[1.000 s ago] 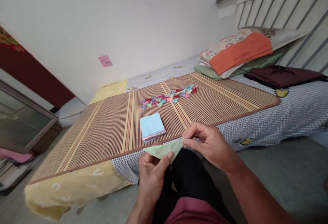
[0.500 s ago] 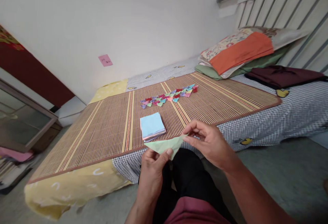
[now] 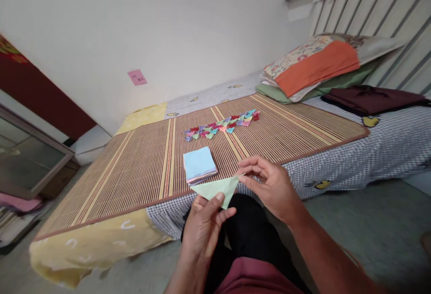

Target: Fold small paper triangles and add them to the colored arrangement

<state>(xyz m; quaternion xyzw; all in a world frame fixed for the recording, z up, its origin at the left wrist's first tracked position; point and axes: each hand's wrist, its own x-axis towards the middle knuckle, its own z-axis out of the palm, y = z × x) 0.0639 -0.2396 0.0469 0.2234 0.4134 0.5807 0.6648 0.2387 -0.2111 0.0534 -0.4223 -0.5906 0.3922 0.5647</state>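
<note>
Green paper triangle (image 3: 215, 187), between left fingers (image 3: 213, 205), right fingers (image 3: 253, 184) pinching one corner

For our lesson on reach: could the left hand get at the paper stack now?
Probably yes, once freed: the left hand holds the green paper, but the paper stack lies close by, its top uncovered.

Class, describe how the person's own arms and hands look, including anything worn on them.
The left hand and right hand are bare, with no glove or ring visible. Both forearms show without sleeves, watch or bracelet. The person wears a dark pink top and black trousers.
</note>
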